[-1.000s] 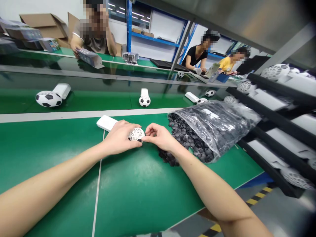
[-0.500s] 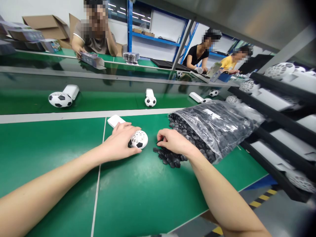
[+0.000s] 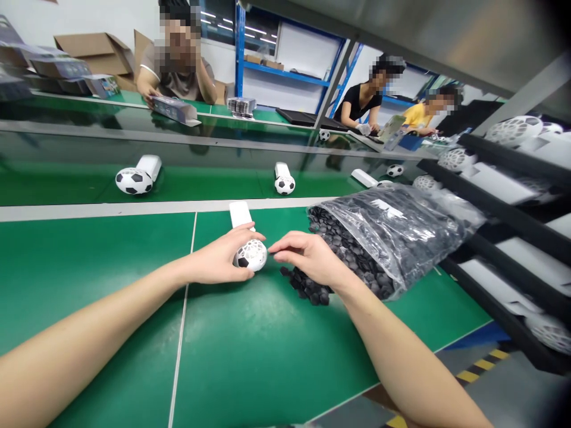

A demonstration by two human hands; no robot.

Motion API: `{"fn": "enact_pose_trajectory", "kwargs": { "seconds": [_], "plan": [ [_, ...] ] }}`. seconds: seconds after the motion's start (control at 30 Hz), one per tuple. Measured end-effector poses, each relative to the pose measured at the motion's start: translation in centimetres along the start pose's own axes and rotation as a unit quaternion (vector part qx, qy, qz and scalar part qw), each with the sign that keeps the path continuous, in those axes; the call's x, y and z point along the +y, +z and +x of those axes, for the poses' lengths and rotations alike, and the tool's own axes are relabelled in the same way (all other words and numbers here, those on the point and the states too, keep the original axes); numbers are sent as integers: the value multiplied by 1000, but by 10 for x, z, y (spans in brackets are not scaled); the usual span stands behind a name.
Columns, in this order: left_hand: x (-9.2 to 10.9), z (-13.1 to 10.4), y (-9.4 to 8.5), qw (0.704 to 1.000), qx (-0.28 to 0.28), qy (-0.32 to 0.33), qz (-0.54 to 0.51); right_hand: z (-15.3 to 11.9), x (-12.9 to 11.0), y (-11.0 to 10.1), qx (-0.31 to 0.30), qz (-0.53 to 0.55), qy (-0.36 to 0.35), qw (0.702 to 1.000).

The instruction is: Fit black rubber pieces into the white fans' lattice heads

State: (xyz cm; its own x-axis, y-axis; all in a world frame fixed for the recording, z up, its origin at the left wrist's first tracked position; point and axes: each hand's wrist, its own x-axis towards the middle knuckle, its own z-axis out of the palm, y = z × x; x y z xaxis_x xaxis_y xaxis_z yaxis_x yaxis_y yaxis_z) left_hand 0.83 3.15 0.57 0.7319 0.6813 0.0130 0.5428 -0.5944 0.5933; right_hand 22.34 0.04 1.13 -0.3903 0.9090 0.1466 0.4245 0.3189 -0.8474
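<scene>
My left hand (image 3: 223, 255) is wrapped round a white lattice ball (image 3: 252, 255) with a few black patches, resting on the green table (image 3: 250, 356). A white block (image 3: 241, 215) joined to the ball shows beyond my fingers. Just right of the ball, my right hand (image 3: 301, 252) pinches a small black piece (image 3: 271, 251) between thumb and forefinger. Beneath that hand lies a loose pile of black pieces (image 3: 312, 292), spilling from a clear plastic bag (image 3: 401, 232).
Along the belt (image 3: 214, 178) lie finished-looking black-and-white balls (image 3: 134, 181) with white blocks. At the right, black racks (image 3: 504, 238) hold white lattice balls. Several people sit across the belt, one handling a box (image 3: 175, 110).
My right hand has lifted off the pile and moved left, close to the ball. My left hand has turned the ball, its block swinging rightward. Balls on the belt sit further right.
</scene>
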Motion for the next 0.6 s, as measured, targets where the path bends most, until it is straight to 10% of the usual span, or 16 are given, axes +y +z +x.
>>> {"fn": "enact_pose_trajectory", "kwargs": {
  "seconds": [0.6],
  "plan": [
    [10,3,8,998,41,-27,-50,2,-3,14,-7,-147,-189,971]
  ]
}}
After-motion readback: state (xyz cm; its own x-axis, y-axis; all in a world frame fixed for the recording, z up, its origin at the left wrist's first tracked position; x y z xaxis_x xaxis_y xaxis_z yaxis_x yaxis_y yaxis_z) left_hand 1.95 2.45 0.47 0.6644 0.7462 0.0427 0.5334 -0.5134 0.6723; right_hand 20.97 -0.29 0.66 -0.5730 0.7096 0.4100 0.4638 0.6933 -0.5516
